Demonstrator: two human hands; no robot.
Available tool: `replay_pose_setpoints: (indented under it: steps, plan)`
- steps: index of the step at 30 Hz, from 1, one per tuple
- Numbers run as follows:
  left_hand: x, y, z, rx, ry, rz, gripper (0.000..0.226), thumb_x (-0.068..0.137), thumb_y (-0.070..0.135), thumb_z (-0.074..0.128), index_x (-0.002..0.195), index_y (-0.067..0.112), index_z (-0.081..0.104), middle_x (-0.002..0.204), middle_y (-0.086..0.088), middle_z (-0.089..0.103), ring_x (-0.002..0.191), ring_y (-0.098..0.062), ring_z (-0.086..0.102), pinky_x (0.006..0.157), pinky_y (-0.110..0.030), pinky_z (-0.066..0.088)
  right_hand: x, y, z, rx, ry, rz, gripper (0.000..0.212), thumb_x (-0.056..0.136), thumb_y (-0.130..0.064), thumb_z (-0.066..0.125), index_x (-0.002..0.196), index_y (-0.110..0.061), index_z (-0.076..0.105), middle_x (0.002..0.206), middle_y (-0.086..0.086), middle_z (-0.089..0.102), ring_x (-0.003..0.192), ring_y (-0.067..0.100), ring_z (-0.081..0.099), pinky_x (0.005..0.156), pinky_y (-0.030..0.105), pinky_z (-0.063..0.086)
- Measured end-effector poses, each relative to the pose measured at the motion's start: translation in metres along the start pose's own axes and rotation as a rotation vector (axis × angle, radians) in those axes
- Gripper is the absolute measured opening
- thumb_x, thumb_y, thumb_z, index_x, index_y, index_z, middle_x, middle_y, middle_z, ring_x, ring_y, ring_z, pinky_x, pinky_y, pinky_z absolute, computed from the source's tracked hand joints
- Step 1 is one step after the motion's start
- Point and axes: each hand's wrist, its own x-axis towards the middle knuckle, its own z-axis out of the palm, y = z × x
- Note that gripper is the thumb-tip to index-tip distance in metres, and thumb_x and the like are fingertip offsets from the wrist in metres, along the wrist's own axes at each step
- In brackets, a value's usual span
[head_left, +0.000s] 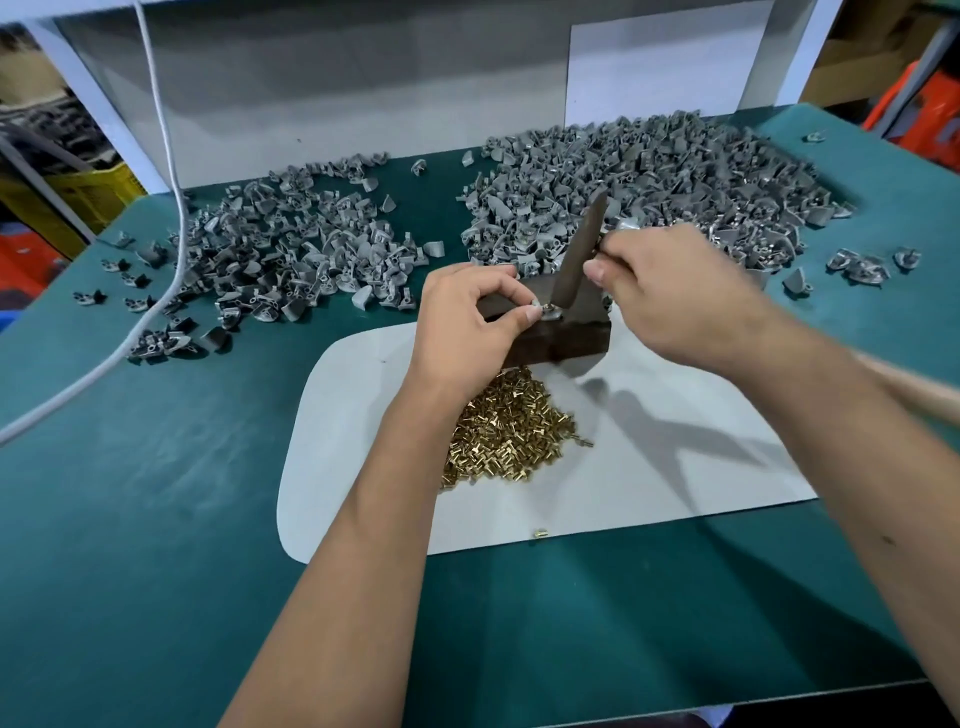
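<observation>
On the dark, rough wooden block (566, 338), which sits on a white sheet (649, 467) on the green desk (156, 519), lies a small silvery part (548, 310). The left hand (467, 317) has its grip pinched on this part between thumb and forefinger. The right hand (670, 296) has its grip curled around a flat metal bar (582, 254), dull grey and tapered. The bar stands tilted with its lower end touching the part. Just in front of the block is a heap of shiny brass rivets (511, 431). Two spreads of grey, wedge-shaped castings (291, 244) lie behind.
</observation>
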Motion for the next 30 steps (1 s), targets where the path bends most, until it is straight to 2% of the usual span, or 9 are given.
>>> replay_pose_setpoints:
  steps: [5,9,11,15,18,20,24,27,30]
  plan:
    - [0.0,0.0,-0.001,-0.022,0.009,0.005,0.013,0.08,0.009,0.085,0.079,0.021,0.078,0.107,-0.005,0.074,0.118,-0.013,0.064,0.108,-0.04,0.045,-0.002,-0.003,-0.01,0.205,0.361,-0.048,0.02,0.104,-0.038,0.044,0.089,-0.027,0.052,0.065,-0.005,0.051,0.054,0.02,0.049,0.054,0.03,0.034]
    - [0.0,0.0,0.0,-0.019,0.004,-0.004,0.011,0.081,0.007,0.084,0.081,0.016,0.078,0.109,-0.008,0.074,0.117,-0.015,0.065,0.106,-0.04,0.047,-0.003,-0.018,0.003,-0.077,0.059,0.007,0.021,0.107,-0.038,0.043,0.091,-0.025,0.05,0.08,0.008,0.055,0.072,0.034,0.049,0.066,0.038,0.04]
    - [0.0,0.0,0.0,-0.02,0.002,-0.012,0.008,0.081,0.008,0.084,0.082,0.014,0.079,0.11,-0.009,0.074,0.118,-0.016,0.064,0.107,-0.04,0.046,0.001,-0.017,-0.006,-0.089,0.074,0.003,0.022,0.106,-0.039,0.043,0.088,-0.028,0.047,0.084,0.011,0.059,0.074,0.035,0.052,0.067,0.038,0.041]
    - [0.002,-0.002,0.0,-0.027,0.003,-0.003,0.01,0.081,0.01,0.084,0.08,0.018,0.078,0.106,-0.006,0.075,0.118,-0.016,0.064,0.107,-0.042,0.046,-0.003,-0.018,-0.007,0.089,0.324,-0.027,0.022,0.106,-0.037,0.042,0.093,-0.023,0.052,0.07,0.008,0.052,0.061,0.033,0.05,0.061,0.037,0.041]
    - [0.002,-0.002,0.001,-0.038,0.001,-0.023,0.01,0.081,0.007,0.084,0.081,0.016,0.078,0.111,-0.007,0.073,0.12,-0.018,0.063,0.108,-0.044,0.046,-0.004,-0.021,0.0,-0.094,0.061,0.001,0.022,0.107,-0.037,0.042,0.09,-0.024,0.046,0.078,0.009,0.051,0.071,0.034,0.048,0.066,0.04,0.043]
    - [0.001,-0.002,0.001,-0.038,-0.001,-0.031,0.009,0.082,0.008,0.083,0.083,0.016,0.079,0.114,-0.008,0.073,0.121,-0.019,0.062,0.109,-0.044,0.045,0.002,-0.019,-0.009,-0.144,0.047,0.001,0.022,0.107,-0.04,0.042,0.089,-0.026,0.048,0.081,0.009,0.053,0.073,0.034,0.05,0.067,0.039,0.043]
    - [0.002,-0.002,0.0,-0.04,-0.003,-0.009,0.009,0.081,0.011,0.084,0.08,0.018,0.078,0.11,-0.007,0.074,0.12,-0.017,0.063,0.108,-0.043,0.045,-0.002,-0.021,-0.011,0.017,0.331,0.01,0.027,0.107,-0.037,0.042,0.098,-0.017,0.058,0.072,0.01,0.053,0.064,0.033,0.05,0.061,0.039,0.043]
    - [0.002,-0.002,0.0,-0.018,-0.007,-0.029,0.005,0.083,0.012,0.084,0.083,0.015,0.08,0.115,-0.004,0.072,0.127,-0.02,0.058,0.111,-0.045,0.042,-0.006,-0.028,-0.002,-0.089,0.065,0.043,0.024,0.108,-0.037,0.04,0.094,-0.021,0.051,0.078,0.01,0.055,0.071,0.035,0.052,0.067,0.04,0.046]
    - [0.002,-0.001,-0.001,0.054,0.007,-0.014,0.006,0.083,0.017,0.084,0.085,0.02,0.08,0.109,0.015,0.065,0.135,-0.02,0.05,0.118,-0.033,0.028,0.004,-0.022,-0.017,-0.183,0.073,0.029,0.024,0.106,-0.041,0.043,0.096,-0.024,0.056,0.08,0.009,0.054,0.072,0.034,0.051,0.067,0.039,0.043]
